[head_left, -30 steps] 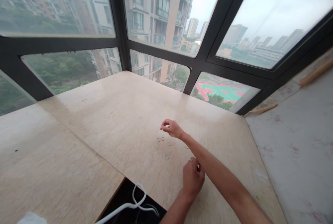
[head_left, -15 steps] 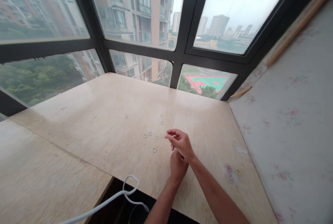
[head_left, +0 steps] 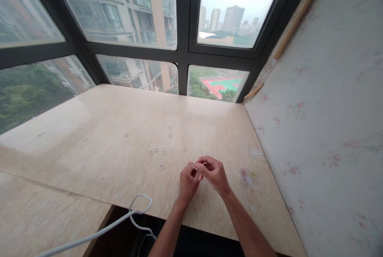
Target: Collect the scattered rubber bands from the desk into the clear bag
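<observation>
My right hand (head_left: 213,174) is closed in a pinch, with a small thin ring (head_left: 194,165) at its fingertips. Touching it from the left is my left hand (head_left: 189,181), its fingers curled; what they hold is mostly hidden. A tiny pale piece (head_left: 186,165) shows by the left index finger, too small to name. Just ahead of the hands a thin metal ring (head_left: 185,150) lies flat on the pale stone surface (head_left: 98,169). Several similar rings (head_left: 156,150) lie spread to its left, one ring (head_left: 126,135) farther off.
A clear plastic packet (head_left: 250,179) with red and yellow ring-like pieces lies right of my hands. Behind it is a small clear scrap (head_left: 256,153). A white cable (head_left: 98,233) loops over the dark gap at the front left. Windows and a flowered wall (head_left: 323,129) border the surface.
The view has swung right. My right hand has drawn back from over the rings toward my left hand, and their fingertips now meet. A ring on the surface ahead of them now shows.
</observation>
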